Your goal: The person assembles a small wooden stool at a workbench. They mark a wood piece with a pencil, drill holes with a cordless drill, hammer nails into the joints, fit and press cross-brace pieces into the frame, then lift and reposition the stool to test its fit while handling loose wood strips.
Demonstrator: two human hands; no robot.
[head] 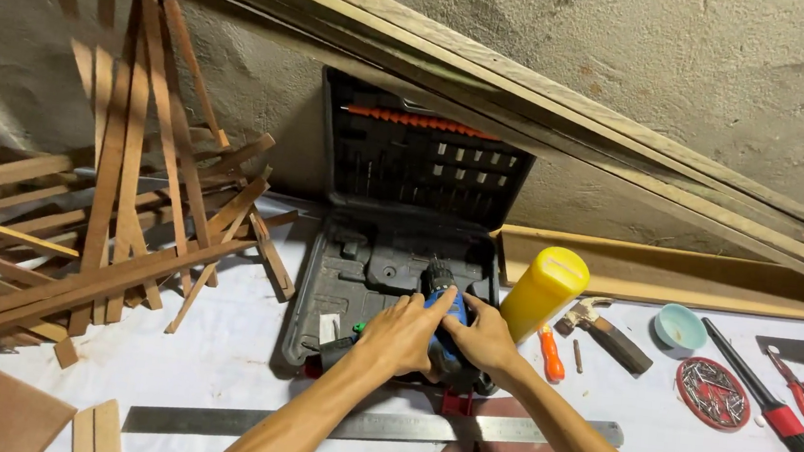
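Left hand (398,336), right hand (482,337), both palm-down gripping blue drill (444,304)

Yellow bottle (543,292), hammer (605,331), steel ruler (236,422)

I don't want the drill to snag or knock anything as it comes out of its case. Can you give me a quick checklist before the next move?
1. Both hands on the blue drill: left hand and right hand rest on it: ok.
2. Case lid fully open, leaning against the wall: ok.
3. Yellow bottle stands right beside the case: not ok.
4. Steel ruler lies in front, under the forearms: not ok.
5. Battery fitted: cannot tell.
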